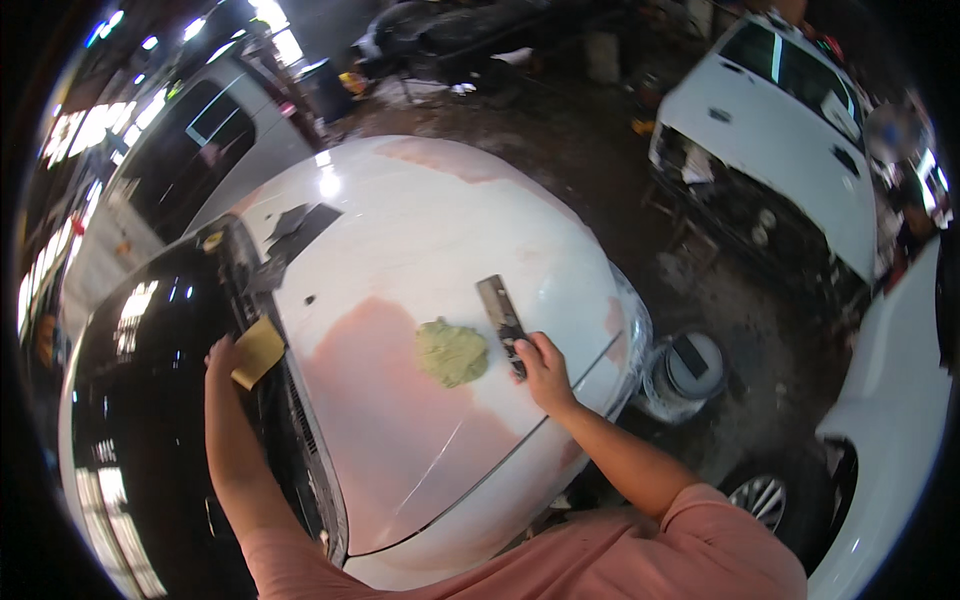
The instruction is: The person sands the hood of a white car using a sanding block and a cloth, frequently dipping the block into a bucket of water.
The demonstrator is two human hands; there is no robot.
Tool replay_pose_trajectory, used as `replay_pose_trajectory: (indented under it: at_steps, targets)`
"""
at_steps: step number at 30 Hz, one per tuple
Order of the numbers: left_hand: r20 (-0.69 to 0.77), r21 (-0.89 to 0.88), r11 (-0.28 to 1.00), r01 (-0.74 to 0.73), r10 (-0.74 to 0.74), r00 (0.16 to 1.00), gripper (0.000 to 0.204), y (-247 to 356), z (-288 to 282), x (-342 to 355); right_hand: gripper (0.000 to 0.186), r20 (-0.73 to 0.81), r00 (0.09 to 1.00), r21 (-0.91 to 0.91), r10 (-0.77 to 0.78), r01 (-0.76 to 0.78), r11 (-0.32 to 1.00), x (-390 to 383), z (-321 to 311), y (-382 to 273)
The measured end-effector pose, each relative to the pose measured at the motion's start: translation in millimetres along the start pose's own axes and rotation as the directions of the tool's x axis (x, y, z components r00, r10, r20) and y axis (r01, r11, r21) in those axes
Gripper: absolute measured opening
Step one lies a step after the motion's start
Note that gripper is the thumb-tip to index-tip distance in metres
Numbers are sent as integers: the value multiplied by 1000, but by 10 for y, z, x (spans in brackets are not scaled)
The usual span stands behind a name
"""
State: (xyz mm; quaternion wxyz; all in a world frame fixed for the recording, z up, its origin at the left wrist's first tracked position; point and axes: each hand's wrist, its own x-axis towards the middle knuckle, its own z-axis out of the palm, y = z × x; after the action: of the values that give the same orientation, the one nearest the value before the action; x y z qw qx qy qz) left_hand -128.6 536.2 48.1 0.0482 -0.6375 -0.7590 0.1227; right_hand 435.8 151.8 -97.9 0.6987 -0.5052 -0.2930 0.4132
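Note:
My right hand (547, 374) grips the near end of a narrow, flat, bar-shaped tool (497, 303), grey-brown with dark and pale stains. It is over the white car hood (420, 215). Just left of it lies a crumpled pale green lump (452, 352); I cannot tell whether it is cloth or putty. Dull pink patches (365, 360) mark the hood's paint. At the left, my left hand (221, 356) is closed on the edge of a yellow flat rectangular piece (260, 353), near the base of the dark windshield (150, 400).
Dark grey sheets (304, 230) lie on the hood near the windshield. A lidded bucket (690, 367) with a dark block on top stands on the floor beyond the right fender. A white car (765, 120) with an exposed front is at the far right; another white body panel (890, 380) is nearer.

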Motion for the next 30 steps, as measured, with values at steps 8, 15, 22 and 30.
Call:
replay_pose_trajectory:
  at_steps: [8,15,22,30]
  targets:
    - [-140,-98,989,-113,99,985,35,-586,-480,-89,28,59,998,43,-13,11,999,-12,67,-77]
    - [-305,-417,816,-400,289,907,16,-536,-1322,-798,28,88,995,69,43,-49,996,45,15,-81]
    - [-531,-781,258,-568,203,823,17,715,-1519,-2554,43,165,983,39,80,-87,995,128,-74,-90]
    - [-476,-879,36,-476,-119,871,29,2489,-410,-5029,47,303,923,-96,237,-218,971,256,-207,-215]
